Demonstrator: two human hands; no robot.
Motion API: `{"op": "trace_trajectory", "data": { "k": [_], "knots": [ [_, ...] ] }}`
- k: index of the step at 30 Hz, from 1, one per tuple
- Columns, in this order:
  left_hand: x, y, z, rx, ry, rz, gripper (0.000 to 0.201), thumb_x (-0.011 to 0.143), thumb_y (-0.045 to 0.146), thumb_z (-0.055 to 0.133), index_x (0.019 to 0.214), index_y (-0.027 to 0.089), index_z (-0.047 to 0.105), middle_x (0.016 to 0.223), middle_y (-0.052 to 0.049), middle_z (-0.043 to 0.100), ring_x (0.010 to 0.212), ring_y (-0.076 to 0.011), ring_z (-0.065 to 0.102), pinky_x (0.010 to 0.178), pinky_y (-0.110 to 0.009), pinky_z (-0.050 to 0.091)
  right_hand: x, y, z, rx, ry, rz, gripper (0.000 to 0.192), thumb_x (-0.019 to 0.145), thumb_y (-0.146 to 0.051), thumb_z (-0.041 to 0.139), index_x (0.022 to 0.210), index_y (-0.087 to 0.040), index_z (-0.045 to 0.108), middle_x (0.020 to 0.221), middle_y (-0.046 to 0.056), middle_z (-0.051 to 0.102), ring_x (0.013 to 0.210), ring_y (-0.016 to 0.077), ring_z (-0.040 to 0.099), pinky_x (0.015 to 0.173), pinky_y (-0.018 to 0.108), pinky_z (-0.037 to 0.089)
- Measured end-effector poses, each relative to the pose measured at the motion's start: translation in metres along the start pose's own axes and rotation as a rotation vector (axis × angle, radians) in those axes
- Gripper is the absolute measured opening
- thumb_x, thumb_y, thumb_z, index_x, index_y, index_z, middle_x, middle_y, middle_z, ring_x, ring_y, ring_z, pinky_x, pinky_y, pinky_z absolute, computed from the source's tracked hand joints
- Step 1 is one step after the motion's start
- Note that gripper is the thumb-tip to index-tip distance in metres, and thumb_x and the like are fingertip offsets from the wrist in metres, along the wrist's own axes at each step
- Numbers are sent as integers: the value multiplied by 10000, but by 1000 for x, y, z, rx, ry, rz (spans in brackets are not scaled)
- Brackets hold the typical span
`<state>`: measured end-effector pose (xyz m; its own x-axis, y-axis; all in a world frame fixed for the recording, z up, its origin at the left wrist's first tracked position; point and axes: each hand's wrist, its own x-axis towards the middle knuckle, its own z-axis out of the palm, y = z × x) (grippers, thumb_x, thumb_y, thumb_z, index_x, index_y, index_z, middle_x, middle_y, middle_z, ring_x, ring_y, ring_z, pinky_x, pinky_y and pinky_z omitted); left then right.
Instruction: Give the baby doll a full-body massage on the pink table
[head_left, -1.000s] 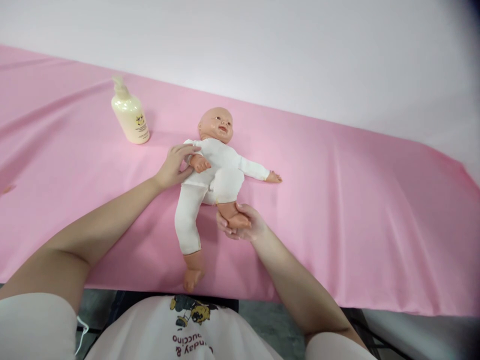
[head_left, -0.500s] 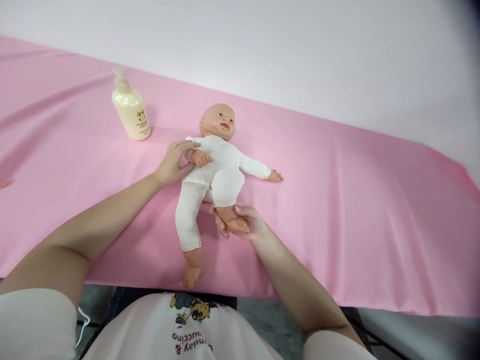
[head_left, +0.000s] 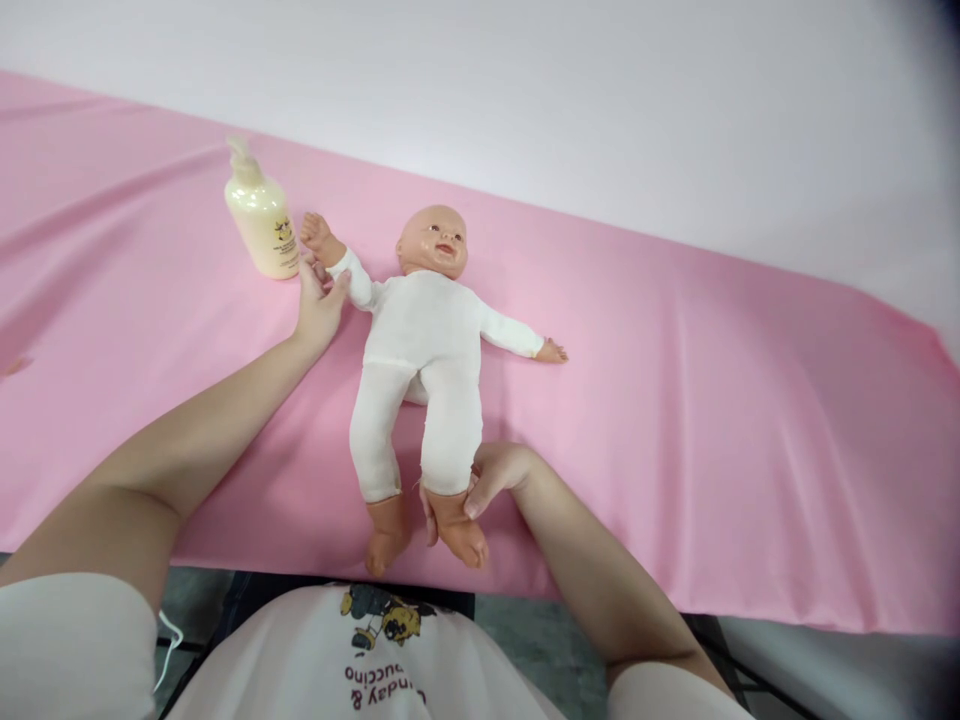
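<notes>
A baby doll in a white cloth suit lies face up, its head away from me and its feet towards me. My left hand is closed round the doll's arm on the left, near the wrist, and holds it out to the side. At the lower end of the doll, my right hand grips the ankle of the leg on the right, the thumb on top and fingers beneath. The doll's other arm is stretched out to the right, and its other leg rests straight, both untouched.
Just beyond my left hand stands a cream-coloured pump bottle with a cow label. A pink cloth with folds covers the table. Behind it rises a white wall. The table's front edge runs close to my body.
My left hand has swung the doll's arm from across its chest out to the upper left. My right hand has brought the bent leg down straight towards me.
</notes>
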<state>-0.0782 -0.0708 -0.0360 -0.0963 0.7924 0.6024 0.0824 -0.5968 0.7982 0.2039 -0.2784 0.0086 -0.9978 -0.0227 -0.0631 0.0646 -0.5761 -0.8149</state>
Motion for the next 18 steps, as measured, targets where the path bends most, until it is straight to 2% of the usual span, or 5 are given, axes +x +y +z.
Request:
{"op": "trace_trajectory", "data": {
  "k": [4,9,11,15,18],
  "knots": [
    [3,-11,-3,-100,43,-77,548,879,642,652,1252,325,403,1119,-53,582,1098,-203,637,989,-434,550,0,-1,-3,-57,-25,113,549,805,-309,808,1266,-88,609,1195,177,724,1098,230,711,879,305,583],
    [2,-15,-2,-93,9,-91,727,785,646,756,1303,319,364,1105,-52,573,1071,-215,644,986,-455,556,9,-11,-3,-201,-207,14,444,703,-184,854,1090,-62,673,1073,146,762,1022,204,729,935,302,567],
    [1,-12,-1,-63,-15,-88,762,784,650,754,1337,320,347,1129,-60,571,1081,-222,642,998,-466,549,9,-18,-1,-237,-257,3,441,710,-203,832,1094,-66,665,1065,107,762,1007,196,733,917,300,557],
    [-2,1,0,0,-54,-35,716,851,660,673,1393,341,331,1194,-74,571,1141,-231,621,1050,-471,508,6,-29,2,-299,-323,38,442,814,-327,676,1163,-60,623,1151,74,719,1132,247,700,948,382,503],
    [-4,15,0,100,-99,51,683,888,672,612,1410,324,343,1257,-95,570,1197,-253,600,1075,-477,473,6,-28,0,-231,-333,10,477,686,-274,852,1063,-80,633,1046,104,764,1022,229,749,919,342,542]
  ]
}}
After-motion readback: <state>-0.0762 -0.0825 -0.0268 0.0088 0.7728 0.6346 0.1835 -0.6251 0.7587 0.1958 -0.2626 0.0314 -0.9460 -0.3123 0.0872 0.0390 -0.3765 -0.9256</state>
